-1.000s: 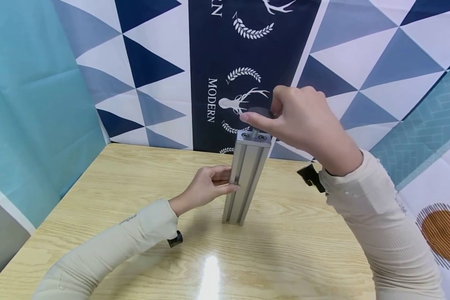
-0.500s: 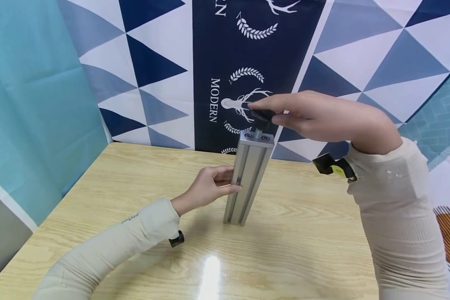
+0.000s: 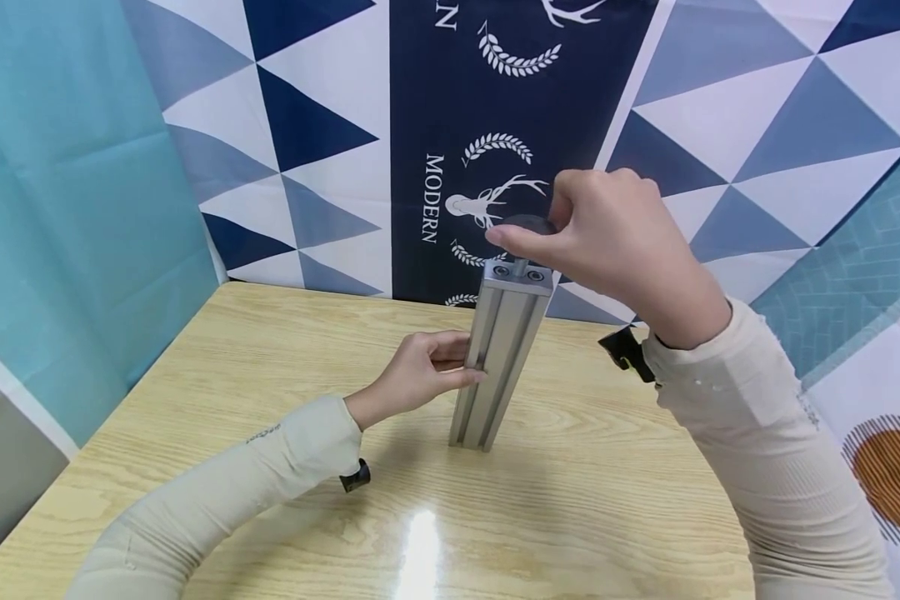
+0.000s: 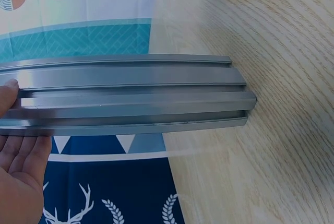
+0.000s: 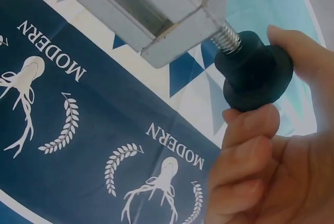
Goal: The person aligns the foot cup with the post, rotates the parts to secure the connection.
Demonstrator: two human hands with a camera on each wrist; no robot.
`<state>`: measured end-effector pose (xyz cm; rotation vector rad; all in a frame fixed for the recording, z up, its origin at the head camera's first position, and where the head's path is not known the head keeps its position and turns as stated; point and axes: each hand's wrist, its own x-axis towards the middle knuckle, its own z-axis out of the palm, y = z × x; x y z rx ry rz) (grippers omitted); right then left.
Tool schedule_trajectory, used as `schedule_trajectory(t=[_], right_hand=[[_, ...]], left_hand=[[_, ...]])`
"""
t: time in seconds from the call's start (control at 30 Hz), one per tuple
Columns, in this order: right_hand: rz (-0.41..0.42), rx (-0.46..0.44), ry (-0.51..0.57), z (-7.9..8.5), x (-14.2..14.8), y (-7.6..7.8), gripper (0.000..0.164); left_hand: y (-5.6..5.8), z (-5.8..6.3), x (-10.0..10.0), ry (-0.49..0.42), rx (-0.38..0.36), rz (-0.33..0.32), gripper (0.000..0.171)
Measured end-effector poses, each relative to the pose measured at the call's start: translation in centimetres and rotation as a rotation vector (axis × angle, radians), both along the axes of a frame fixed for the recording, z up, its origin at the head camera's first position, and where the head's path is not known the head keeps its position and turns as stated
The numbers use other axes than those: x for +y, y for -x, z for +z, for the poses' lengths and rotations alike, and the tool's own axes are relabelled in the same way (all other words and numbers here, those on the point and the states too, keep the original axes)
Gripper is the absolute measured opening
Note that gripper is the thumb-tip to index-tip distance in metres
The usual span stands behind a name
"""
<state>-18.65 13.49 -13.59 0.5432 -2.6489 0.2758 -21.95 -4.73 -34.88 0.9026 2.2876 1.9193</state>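
Observation:
An aluminium extrusion profile (image 3: 498,358) stands upright on the table, with an end plate (image 3: 519,277) and two bolt heads on top. A black leveling foot (image 5: 258,72) sits on a threaded stud (image 5: 226,38) that enters the plate; some thread shows in the right wrist view. My right hand (image 3: 618,246) pinches the foot's round rim between thumb and fingers. Lower down, my left hand (image 3: 420,371) grips the profile around its middle, thumb on the near face and fingers behind. The left wrist view shows the profile's grooved sides (image 4: 130,96) and its lower end against the table.
The wooden table (image 3: 592,500) has a bright light reflection near its front. Behind it hangs a patterned cloth (image 3: 315,125) with triangles and deer heads. A teal cloth (image 3: 52,192) covers the left side.
The right hand turned flat over the foot half a second ago, and its wrist has since swung back to a thumb-forward pinch. Profile and left hand stay put.

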Motion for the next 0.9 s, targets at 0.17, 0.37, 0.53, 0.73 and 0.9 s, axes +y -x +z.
schedule_trajectory(t=[0.17, 0.37, 0.53, 0.73, 0.9], right_hand=[[-0.015, 0.006, -0.029, 0.0, 0.1, -0.2, 0.066], [0.073, -0.146, -0.111, 1.4, 1.1, -0.2, 0.062], [0.408, -0.346, -0.2, 2.4, 2.9, 0.7, 0.043], [0.452, -0.238, -0.182, 2.2, 2.9, 1.2, 0.035], [0.143, -0.117, -0.05, 1.1, 1.2, 0.8, 0.049]], left_hand=[[0.0, -0.1, 0.1, -0.001, 0.001, 0.0, 0.045], [-0.2, 0.1, 0.1, -0.003, -0.008, 0.003, 0.045], [-0.2, 0.1, 0.1, 0.007, -0.002, 0.006, 0.046], [-0.2, 0.1, 0.1, 0.004, -0.002, 0.002, 0.046], [-0.3, 0.2, 0.1, 0.007, -0.006, 0.003, 0.046]])
